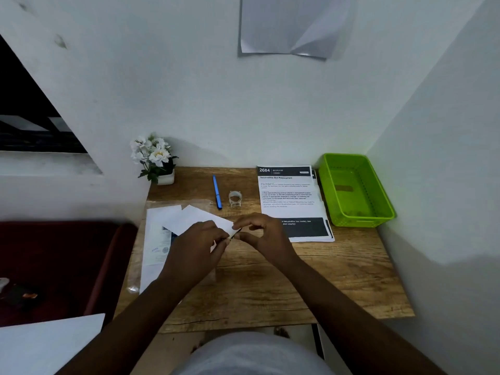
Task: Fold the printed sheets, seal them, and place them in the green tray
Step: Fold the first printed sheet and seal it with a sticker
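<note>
1. Closest in, both hands are working over the middle of the wooden desk (270,288). The left hand (201,243) has its fingers curled around the near end of a folded sheet (201,217), and the right hand (261,235) pinches the sheet's right corner between thumb and fingertips. So both are grasping the same piece of paper, held just above the desk.
2. That folded sheet is a long white strip. Its long axis runs diagonally, from the far left down toward the hands at the near right, and the pinched corner points right.
3. Under and left of it there's a clear plastic sleeve with white paper (158,239) inside, lying along the desk's left edge with some blue print showing.
4. A bit further back, a blue pen (217,192) lies almost straight away from the person, and a small roll of clear tape (234,198) sits just beside it on the right.
5. To the right, a stack of printed sheets (293,201) lies flat, header "2684" at the far end, so the long side runs near to far. The right hand covers a bit of its near left corner.
6. The green tray (384,204) sits in the far right corner, next to the stack, angled slightly.
7. At the far left by the wall, a little white pot of white flowers (154,158).
</note>
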